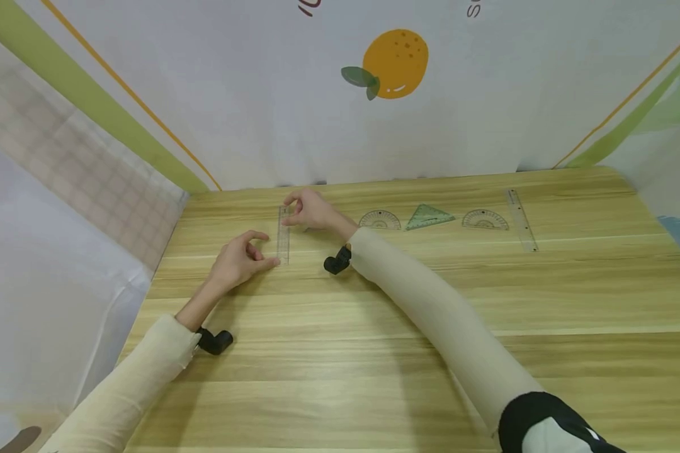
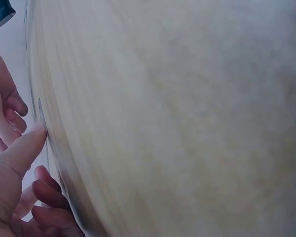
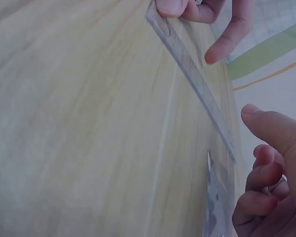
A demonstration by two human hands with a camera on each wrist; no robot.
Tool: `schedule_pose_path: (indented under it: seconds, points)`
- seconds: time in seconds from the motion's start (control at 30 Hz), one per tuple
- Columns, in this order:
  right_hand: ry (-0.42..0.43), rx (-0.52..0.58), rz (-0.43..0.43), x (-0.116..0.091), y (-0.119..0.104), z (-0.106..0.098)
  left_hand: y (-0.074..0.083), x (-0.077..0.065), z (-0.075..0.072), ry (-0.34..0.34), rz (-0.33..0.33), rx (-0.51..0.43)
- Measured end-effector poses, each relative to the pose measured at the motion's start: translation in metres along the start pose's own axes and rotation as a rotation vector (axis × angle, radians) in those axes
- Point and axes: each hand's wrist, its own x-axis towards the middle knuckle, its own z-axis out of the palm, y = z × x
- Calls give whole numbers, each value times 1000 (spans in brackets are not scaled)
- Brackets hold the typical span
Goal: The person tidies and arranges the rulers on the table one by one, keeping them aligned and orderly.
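A clear ruler (image 1: 283,238) lies upright in the head view, toward the left of the wooden table. My left hand (image 1: 239,259) is at its near end, thumb touching the ruler and index finger spread apart from it. In the right wrist view, the left thumb (image 3: 170,6) rests on that end of the ruler (image 3: 197,86). My right hand (image 1: 313,211) hovers beside the far end, thumb and index finger parted. Just under the right hand, a clear plastic piece with wavy cutouts (image 3: 216,202) lies beside the ruler, mostly hidden in the head view.
Right of the hands, a clear protractor (image 1: 379,219), a green set square (image 1: 429,216), another protractor (image 1: 485,219) and a second ruler (image 1: 522,221) form a row. Behind the table (image 1: 340,377) hangs a white cloth (image 1: 260,94) with a printed orange fruit. Black wrist devices (image 1: 215,341) sit at both cuffs.
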Motion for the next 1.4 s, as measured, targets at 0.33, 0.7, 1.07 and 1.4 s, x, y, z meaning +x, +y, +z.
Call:
schedule_pose_path:
  seconds: [0.33, 0.7, 1.07, 1.4]
  points:
    - [-2, -47, 56, 0, 1, -4, -1, 0, 0, 1, 13, -22]
    - [-30, -120, 94, 3, -1, -3, -1, -2, -2, 0, 16, -27]
    - [-7, -168, 101, 5, -8, -1, -1, -1, -1, -3, 15, -18]
    - [-44, -154, 129, 5, -9, 0, 2, -3, -1, -3, 16, -3]
